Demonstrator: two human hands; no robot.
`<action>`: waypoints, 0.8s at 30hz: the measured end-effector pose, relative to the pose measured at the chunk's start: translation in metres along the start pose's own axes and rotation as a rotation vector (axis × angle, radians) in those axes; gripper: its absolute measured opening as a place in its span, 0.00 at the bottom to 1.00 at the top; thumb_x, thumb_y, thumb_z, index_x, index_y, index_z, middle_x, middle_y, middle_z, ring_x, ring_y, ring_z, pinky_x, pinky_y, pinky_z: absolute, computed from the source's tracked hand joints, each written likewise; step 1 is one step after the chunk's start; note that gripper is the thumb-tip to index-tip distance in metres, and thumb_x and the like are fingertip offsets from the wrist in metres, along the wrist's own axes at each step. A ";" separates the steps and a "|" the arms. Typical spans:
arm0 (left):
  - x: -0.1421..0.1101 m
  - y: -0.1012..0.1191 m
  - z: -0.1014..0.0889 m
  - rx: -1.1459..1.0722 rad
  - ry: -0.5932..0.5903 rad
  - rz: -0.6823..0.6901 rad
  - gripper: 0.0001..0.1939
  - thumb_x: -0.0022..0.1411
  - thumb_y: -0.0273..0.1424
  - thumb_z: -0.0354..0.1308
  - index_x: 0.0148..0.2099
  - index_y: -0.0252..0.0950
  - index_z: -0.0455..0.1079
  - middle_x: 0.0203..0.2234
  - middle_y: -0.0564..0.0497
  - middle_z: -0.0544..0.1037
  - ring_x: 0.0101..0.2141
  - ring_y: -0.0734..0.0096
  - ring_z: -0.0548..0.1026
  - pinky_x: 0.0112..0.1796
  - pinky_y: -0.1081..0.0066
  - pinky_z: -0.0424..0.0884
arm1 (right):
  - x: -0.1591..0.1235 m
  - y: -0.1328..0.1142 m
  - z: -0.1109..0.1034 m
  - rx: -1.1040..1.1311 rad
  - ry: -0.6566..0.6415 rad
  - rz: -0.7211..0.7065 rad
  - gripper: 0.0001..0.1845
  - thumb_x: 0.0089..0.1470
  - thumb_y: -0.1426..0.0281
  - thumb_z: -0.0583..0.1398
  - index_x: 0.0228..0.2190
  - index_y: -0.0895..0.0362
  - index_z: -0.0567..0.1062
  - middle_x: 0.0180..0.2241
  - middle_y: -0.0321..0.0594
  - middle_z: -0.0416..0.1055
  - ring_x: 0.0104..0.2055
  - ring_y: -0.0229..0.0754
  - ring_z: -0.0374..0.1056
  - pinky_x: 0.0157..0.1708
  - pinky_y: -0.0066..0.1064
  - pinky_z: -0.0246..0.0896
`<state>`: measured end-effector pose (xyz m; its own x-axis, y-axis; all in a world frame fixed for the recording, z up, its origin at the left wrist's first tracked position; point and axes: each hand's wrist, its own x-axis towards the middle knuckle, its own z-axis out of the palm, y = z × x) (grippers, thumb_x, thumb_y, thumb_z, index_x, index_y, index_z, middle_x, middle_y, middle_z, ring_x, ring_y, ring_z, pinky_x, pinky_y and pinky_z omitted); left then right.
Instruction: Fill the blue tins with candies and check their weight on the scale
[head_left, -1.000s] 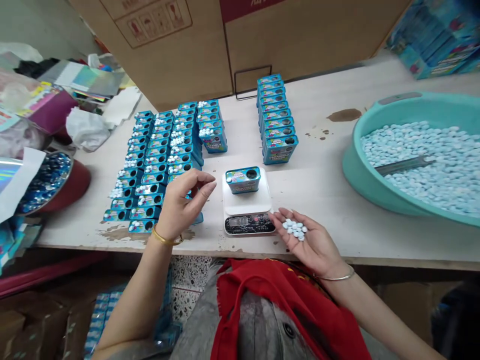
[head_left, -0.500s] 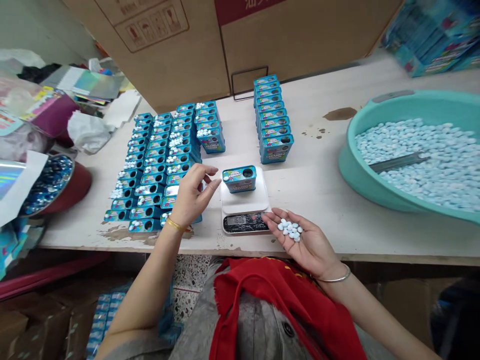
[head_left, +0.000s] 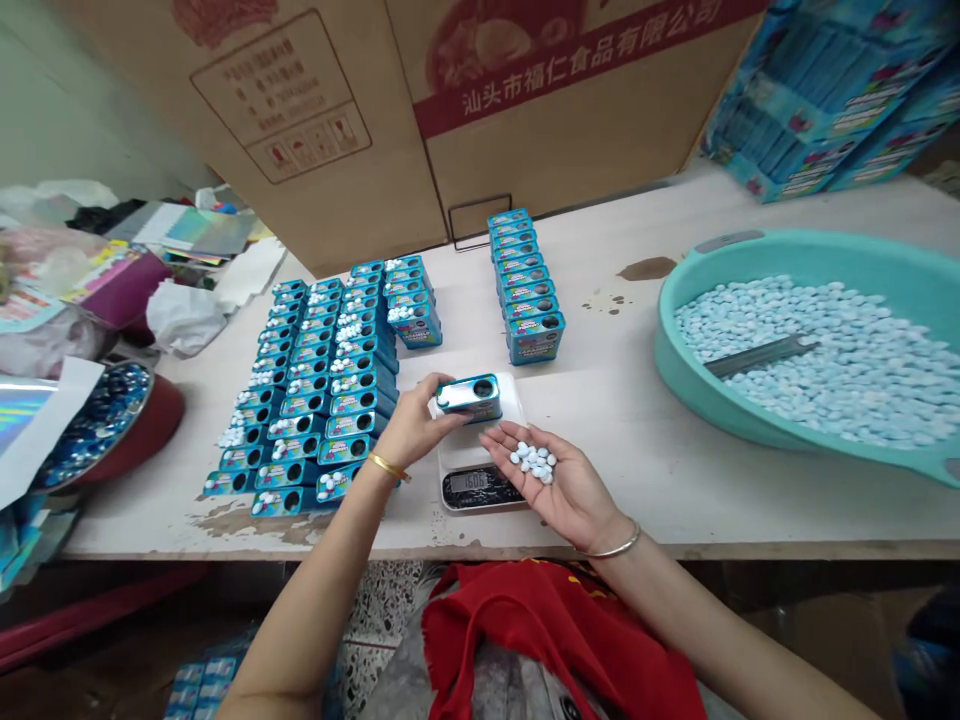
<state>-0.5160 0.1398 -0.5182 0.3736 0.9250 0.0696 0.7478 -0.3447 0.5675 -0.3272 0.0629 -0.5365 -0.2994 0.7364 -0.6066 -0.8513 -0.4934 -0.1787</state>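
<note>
My left hand grips the left end of a small blue tin that sits on a white digital scale. The tin has a round hole in its top. My right hand lies palm up just right of the scale's display, cupped around a small heap of pale blue and white candies. It hovers over the scale's front right corner.
Rows of blue tins, some topped with candies, stand left of the scale. A shorter row of tins stands behind it. A teal basin of pale candies with a metal scoop sits at right. Cardboard boxes line the back.
My left hand moved right and closed on the tin on the scale. My right hand with the candies shifted left, closer to the scale. The camera tilted up.
</note>
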 end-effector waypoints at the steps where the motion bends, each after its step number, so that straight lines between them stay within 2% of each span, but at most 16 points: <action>1: 0.001 0.003 0.004 -0.010 0.016 0.014 0.18 0.56 0.39 0.61 0.46 0.36 0.65 0.37 0.50 0.75 0.38 0.66 0.72 0.40 0.66 0.66 | 0.003 0.001 0.003 0.018 -0.006 -0.016 0.12 0.56 0.76 0.53 0.39 0.67 0.74 0.40 0.54 0.77 0.45 0.45 0.74 0.46 0.32 0.71; 3: 0.000 0.015 0.010 0.095 0.081 0.095 0.14 0.57 0.37 0.60 0.44 0.36 0.66 0.35 0.50 0.75 0.38 0.65 0.71 0.40 0.65 0.64 | 0.009 0.002 0.007 0.068 -0.007 -0.067 0.12 0.57 0.75 0.53 0.38 0.65 0.74 0.37 0.49 0.78 0.43 0.42 0.75 0.45 0.32 0.72; 7: -0.006 0.041 0.014 0.475 0.174 0.371 0.13 0.58 0.29 0.57 0.47 0.40 0.68 0.38 0.47 0.75 0.39 0.60 0.69 0.41 0.59 0.58 | 0.015 0.000 0.015 0.201 0.019 -0.187 0.10 0.58 0.75 0.53 0.35 0.60 0.75 0.31 0.39 0.79 0.37 0.37 0.75 0.43 0.32 0.73; 11: -0.014 0.050 0.016 0.542 0.244 0.564 0.15 0.62 0.26 0.53 0.49 0.46 0.67 0.39 0.49 0.76 0.38 0.64 0.70 0.41 0.60 0.56 | 0.014 -0.007 0.022 0.250 0.077 -0.174 0.13 0.58 0.76 0.51 0.32 0.60 0.75 0.27 0.39 0.78 0.31 0.35 0.74 0.38 0.27 0.73; 18: -0.024 0.049 0.020 0.673 0.448 0.667 0.15 0.60 0.27 0.56 0.48 0.50 0.68 0.34 0.52 0.77 0.37 0.66 0.71 0.40 0.60 0.56 | 0.009 -0.011 0.023 0.294 0.039 -0.138 0.12 0.57 0.77 0.52 0.33 0.63 0.76 0.27 0.41 0.78 0.30 0.37 0.75 0.39 0.29 0.73; 24: -0.029 0.048 0.024 0.640 0.461 0.642 0.16 0.59 0.24 0.56 0.47 0.49 0.68 0.34 0.51 0.76 0.37 0.65 0.70 0.40 0.60 0.56 | 0.006 -0.013 0.022 0.270 0.047 -0.123 0.12 0.57 0.78 0.52 0.32 0.63 0.76 0.27 0.42 0.78 0.31 0.37 0.75 0.38 0.27 0.73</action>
<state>-0.4776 0.0929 -0.5123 0.6608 0.4599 0.5931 0.6846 -0.6933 -0.2250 -0.3275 0.0837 -0.5207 -0.1724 0.7576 -0.6295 -0.9654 -0.2568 -0.0446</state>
